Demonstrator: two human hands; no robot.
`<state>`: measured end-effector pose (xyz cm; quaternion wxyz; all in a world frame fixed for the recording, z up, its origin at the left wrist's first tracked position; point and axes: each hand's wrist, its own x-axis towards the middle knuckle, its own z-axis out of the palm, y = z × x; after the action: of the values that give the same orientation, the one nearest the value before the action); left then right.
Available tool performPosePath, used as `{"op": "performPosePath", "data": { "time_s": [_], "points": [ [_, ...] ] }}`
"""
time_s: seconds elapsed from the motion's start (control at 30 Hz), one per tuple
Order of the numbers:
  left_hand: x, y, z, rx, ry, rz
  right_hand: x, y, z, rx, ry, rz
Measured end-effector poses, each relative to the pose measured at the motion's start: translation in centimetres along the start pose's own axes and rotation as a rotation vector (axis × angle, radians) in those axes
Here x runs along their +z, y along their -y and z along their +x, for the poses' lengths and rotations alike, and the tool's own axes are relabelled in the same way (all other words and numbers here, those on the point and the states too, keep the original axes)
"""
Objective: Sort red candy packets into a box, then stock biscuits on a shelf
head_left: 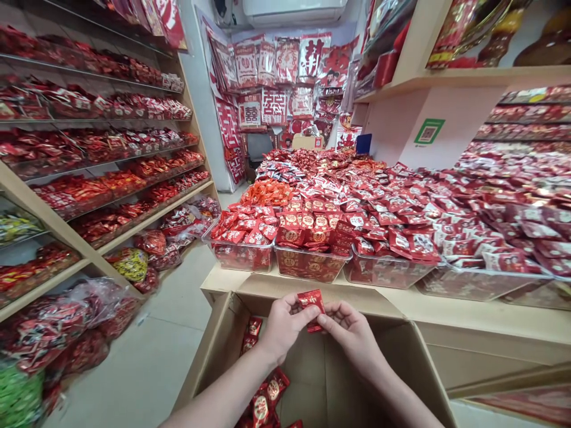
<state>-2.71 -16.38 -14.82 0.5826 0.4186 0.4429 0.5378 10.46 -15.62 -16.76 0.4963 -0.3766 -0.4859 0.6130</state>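
Between my two hands is a small red candy packet [311, 299] with gold print, held above an open cardboard box [413, 351]. My left hand [285, 324] pinches its left side with the thumb across the front. At its lower right edge, my right hand [350, 330] grips it between thumb and fingers. Inside the box, several red packets with round gold marks [273, 389] lie along the left side, partly hidden under my left forearm. More packets [253, 327] rest by the box's left wall.
Clear plastic bins [312, 264] heaped with red packets line the counter [214, 278] beyond the box. Shelves [111, 160] of wrapped sweets stand on the left, with filled plastic bags [66, 321] on the floor. Red decorations [274, 107] hang on the far wall.
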Motion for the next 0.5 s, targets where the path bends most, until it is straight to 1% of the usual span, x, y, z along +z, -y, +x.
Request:
{"op": "performPosePath", "data": {
  "time_s": [0.07, 0.13, 0.23, 0.33, 0.4, 0.47, 0.5],
  "points": [
    [0.2, 0.0, -0.1, 0.007, 0.004, -0.035, 0.0, 0.0, 0.0, -0.012, -0.022, 0.017],
    [0.4, 0.0, -0.3, 0.002, 0.044, -0.077, -0.1, -0.1, 0.0, -0.025, -0.064, 0.03],
    [0.5, -0.2, -0.4, -0.069, 0.086, -0.104, -0.2, 0.1, -0.1, -0.024, -0.054, -0.015],
    [0.3, -0.5, -0.3, -0.105, 0.098, -0.034, -0.4, 0.7, 0.0, -0.064, -0.085, -0.1],
    [0.2, -0.4, -0.2, -0.084, 0.168, 0.044, -0.5, 1.1, 0.1, -0.095, -0.141, -0.121],
    [0.3, 0.0, -0.2, -0.08, 0.231, 0.087, -0.7, 1.4, 0.2, -0.096, -0.148, -0.128],
    [0.3, 0.2, -0.2, -0.085, 0.242, 0.09, -0.8, 1.4, 0.2, -0.09, -0.142, -0.135]
  ]
}}
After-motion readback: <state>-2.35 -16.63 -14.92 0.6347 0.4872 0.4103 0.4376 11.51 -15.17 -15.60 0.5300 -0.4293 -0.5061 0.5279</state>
